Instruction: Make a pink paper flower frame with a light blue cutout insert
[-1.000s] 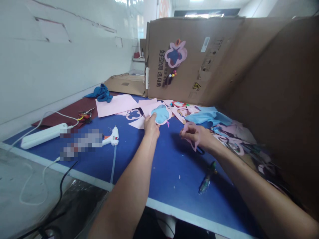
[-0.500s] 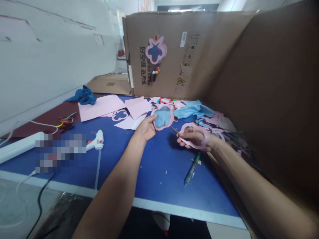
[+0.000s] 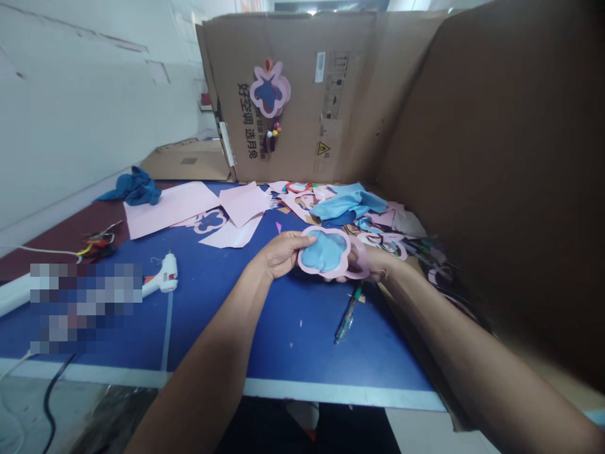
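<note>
The left hand [image 3: 283,253] pinches the left rim of a paper flower [image 3: 324,253], its thumb on the front. The flower has a pink border and a light blue cloth middle, and is held up over the middle of the worktop [image 3: 278,343], its face tilted toward the viewer. The right hand [image 3: 377,263] is just beside it, partly behind its right rim. A pink paper ring [image 3: 363,270] goes around the right hand's fingers; their tips are mostly hidden, so how far they are closed cannot be told.

A pen [image 3: 347,318] with a green end lies on the worktop below the right hand, between it and the near edge. Toward the left edge lies a white glue gun [image 3: 166,275]. Pink paper sheets [image 3: 172,208] lie toward the far left corner, with a dark blue cloth [image 3: 137,188] beside them. A light blue cloth [image 3: 352,203] lies among paper scraps [image 3: 302,203] near the far edge, in front of an upright cardboard panel [image 3: 297,154].
</note>
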### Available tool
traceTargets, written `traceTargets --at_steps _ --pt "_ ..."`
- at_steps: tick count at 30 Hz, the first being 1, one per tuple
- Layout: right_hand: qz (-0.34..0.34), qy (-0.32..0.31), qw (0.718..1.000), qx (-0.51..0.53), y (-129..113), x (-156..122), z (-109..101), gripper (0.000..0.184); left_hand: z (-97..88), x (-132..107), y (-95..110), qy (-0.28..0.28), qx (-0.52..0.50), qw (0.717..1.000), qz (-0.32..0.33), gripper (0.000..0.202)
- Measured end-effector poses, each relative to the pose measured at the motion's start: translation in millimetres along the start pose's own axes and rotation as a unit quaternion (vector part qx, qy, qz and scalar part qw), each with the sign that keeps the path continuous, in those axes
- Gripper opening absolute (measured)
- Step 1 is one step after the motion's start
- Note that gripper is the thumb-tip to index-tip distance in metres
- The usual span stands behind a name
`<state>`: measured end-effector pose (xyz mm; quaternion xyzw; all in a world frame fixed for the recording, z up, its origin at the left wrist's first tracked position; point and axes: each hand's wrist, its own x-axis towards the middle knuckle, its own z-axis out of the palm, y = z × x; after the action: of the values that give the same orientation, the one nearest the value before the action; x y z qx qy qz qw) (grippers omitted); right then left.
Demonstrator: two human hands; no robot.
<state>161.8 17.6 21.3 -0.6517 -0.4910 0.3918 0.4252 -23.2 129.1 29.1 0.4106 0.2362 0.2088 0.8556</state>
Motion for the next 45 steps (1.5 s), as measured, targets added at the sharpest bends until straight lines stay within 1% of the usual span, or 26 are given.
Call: traceTargets --at_steps 1,2,4,6,8,11,12,13,14,17,18,22,25,28,30,33,37,41,45 --pt "0.031 -0.032 0.998 0.046 -2 0 -1 0.048 -1.4 2 0 0.016 -0.014 1.000 0.005 0.007" --pt "0.067 -0.072 0.989 0.106 -4 0 -2 0.046 -2.9 4 1 0.028 -0.025 0.999 0.012 0.010" --pt "0.127 -0.113 0.966 0.193 -8 0 -5 0.041 -5.7 6 4 0.050 -0.045 0.997 0.031 0.016" --pt "0.157 -0.104 0.949 0.254 -11 0 -8 0.040 -7.7 7 8 0.072 -0.070 0.994 0.051 0.022" --pt "0.161 -0.083 0.942 0.281 -12 0 -9 0.048 -9.1 8 12 0.095 -0.102 0.988 0.067 0.026" --pt "0.144 -0.063 0.942 0.296 -14 0 -9 0.064 -11.0 8 17 0.141 -0.151 0.975 0.080 0.027" --pt "0.134 -0.054 0.943 0.300 -14 0 -8 0.066 -11.7 9 18 0.158 -0.164 0.970 0.083 0.028" --pt "0.121 -0.044 0.945 0.302 -14 0 -7 0.063 -12.5 9 19 0.173 -0.175 0.966 0.085 0.029" --pt "0.104 -0.033 0.947 0.301 -14 0 -6 0.056 -13.3 9 19 0.184 -0.183 0.962 0.087 0.031" --pt "0.054 0.002 0.960 0.274 -13 0 -2 0.025 -14.6 10 19 0.196 -0.191 0.958 0.088 0.036" --pt "0.043 0.013 0.963 0.264 -12 0 -1 0.022 -14.4 10 19 0.196 -0.189 0.958 0.085 0.037" --pt "0.034 0.048 0.966 0.250 -8 1 3 0.027 -10.8 10 18 0.193 -0.181 0.961 0.079 0.034" --pt "0.025 0.073 0.967 0.243 -8 1 4 0.031 -6.9 9 16 0.176 -0.176 0.964 0.090 0.028" --pt "0.007 0.123 0.962 0.243 -10 1 3 0.033 -4.6 9 14 0.150 -0.161 0.969 0.112 0.024" --pt "-0.004 0.155 0.959 0.238 -11 0 2 0.033 -4.6 9 13 0.142 -0.145 0.972 0.121 0.021" --pt "-0.017 0.188 0.960 0.207 -13 -1 -2 0.031 -5.8 9 11 0.142 -0.125 0.975 0.121 0.017" --pt "-0.032 0.227 0.961 0.153 -16 -2 -8 0.025 -6.8 8 10 0.145 -0.112 0.977 0.105 0.017" --pt "-0.055 0.253 0.960 0.104 -20 -5 -13 0.020 -6.8 8 11 0.142 -0.121 0.978 0.096 0.016" --pt "-0.051 0.273 0.959 0.063 -27 -12 -16 0.015 -8.5 8 12 0.139 -0.133 0.977 0.088 0.013"
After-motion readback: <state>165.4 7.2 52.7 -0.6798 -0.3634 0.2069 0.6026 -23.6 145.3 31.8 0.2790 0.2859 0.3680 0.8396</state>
